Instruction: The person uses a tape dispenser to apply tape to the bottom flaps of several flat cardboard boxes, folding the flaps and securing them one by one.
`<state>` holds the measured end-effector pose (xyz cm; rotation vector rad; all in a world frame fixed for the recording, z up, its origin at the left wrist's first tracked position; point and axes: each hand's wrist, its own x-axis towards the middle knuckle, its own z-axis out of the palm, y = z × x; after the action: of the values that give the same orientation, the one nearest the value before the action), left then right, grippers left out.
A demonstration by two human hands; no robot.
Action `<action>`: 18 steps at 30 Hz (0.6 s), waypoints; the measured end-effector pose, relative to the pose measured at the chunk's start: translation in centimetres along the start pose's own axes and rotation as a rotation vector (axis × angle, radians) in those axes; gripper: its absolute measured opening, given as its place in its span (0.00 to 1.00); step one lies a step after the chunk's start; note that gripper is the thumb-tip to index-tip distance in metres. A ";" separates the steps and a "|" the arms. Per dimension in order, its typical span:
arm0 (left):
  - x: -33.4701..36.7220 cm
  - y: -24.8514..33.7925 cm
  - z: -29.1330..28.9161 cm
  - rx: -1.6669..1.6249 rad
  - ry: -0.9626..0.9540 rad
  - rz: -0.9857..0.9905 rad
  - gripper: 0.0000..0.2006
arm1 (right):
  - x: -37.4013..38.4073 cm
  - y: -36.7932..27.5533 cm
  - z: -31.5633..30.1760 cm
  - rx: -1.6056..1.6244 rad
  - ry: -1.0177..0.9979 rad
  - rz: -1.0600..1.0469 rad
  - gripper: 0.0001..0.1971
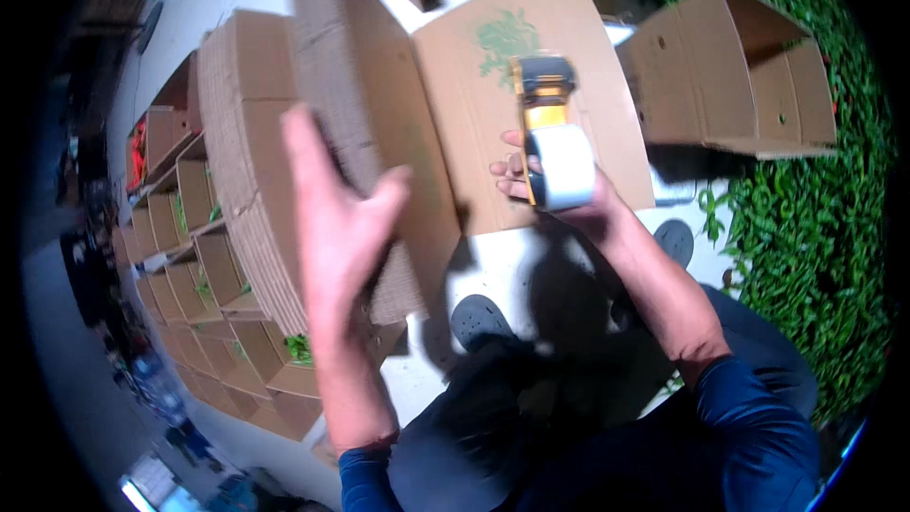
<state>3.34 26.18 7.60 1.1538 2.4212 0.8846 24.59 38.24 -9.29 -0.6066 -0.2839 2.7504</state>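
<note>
My right hand [586,197] is closed around a yellow and black tape dispenser [546,114] with a wide white roll of tape in it. Beneath it spreads a large cardboard flap or panel [474,123] bearing a green leafy print. My left hand [339,228], thumb apart and fingers stretched, is over the upright brown cardboard box [332,47] on the left. Whether its palm touches the box I cannot tell; motion blurs it a little.
At the right stands an open cardboard box [687,71] beside a big heap of green leaves [806,256]. Rows of open cardboard boxes [201,284], some with greens inside, line the left. My dark shoes [480,320] rest on the pale floor [498,265].
</note>
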 end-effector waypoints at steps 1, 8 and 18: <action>-0.8 0.4 0.2 0.048 0.015 -0.021 0.48 | 0.4 0.0 1.6 0.038 0.006 0.004 0.23; -6.4 0.7 9.5 -0.076 -0.050 0.227 0.51 | 0.7 -4.3 4.0 -0.299 0.148 -0.467 0.21; -6.9 0.4 10.0 -0.125 -0.103 0.180 0.46 | 0.1 -4.5 2.4 -0.172 0.111 -0.381 0.21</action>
<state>13.08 24.92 0.38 1.3505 2.1742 0.9889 24.63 42.18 -6.01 -0.6679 -0.5526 2.3341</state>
